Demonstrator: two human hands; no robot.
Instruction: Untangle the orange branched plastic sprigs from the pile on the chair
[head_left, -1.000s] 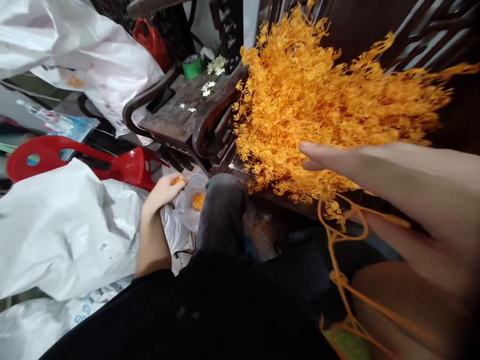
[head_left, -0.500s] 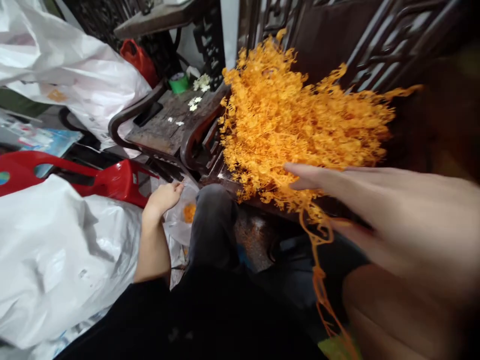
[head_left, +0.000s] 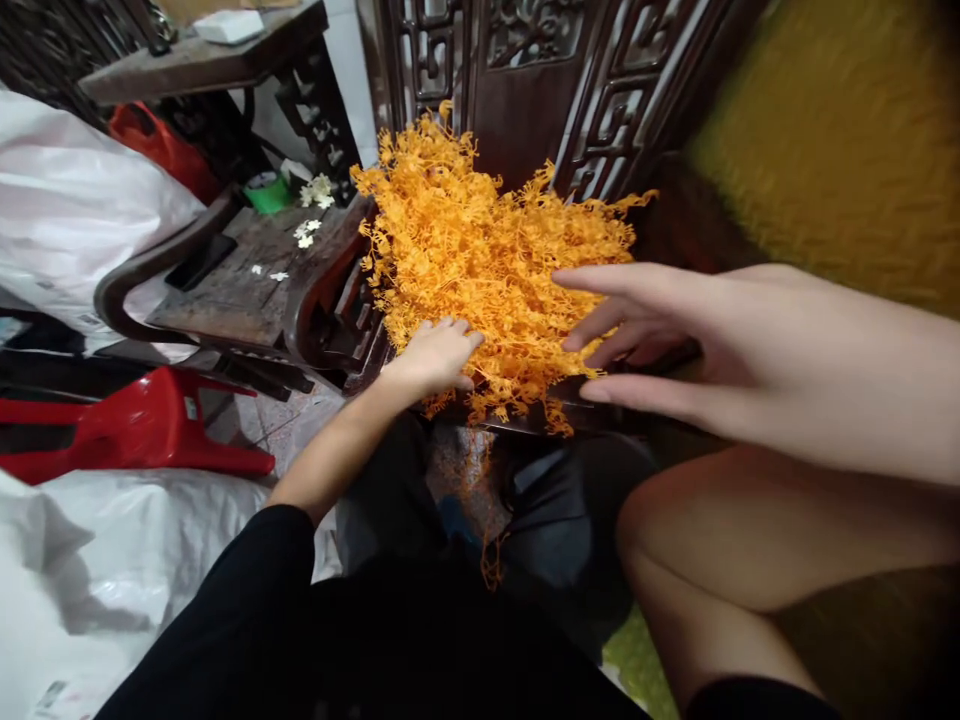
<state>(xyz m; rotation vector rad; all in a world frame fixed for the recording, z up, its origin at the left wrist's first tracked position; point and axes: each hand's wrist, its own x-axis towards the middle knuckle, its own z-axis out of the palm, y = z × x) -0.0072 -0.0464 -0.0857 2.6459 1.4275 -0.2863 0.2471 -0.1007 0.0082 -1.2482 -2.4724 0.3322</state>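
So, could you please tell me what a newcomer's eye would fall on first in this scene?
The bright orange pile of plastic sprigs heaped on the dark carved wooden bench in the middle stands out at once. Both hands reach into it: the left hand rests on its lower edge, and the right hand, fingers spread, comes in from the right. At the left lie a red plastic stool and white sacks.

The left hand (head_left: pixel 437 355) reached forward, palm down, fingers loosely curled. The right hand (head_left: pixel 660 335) stretched out flat, fingers spread apart.
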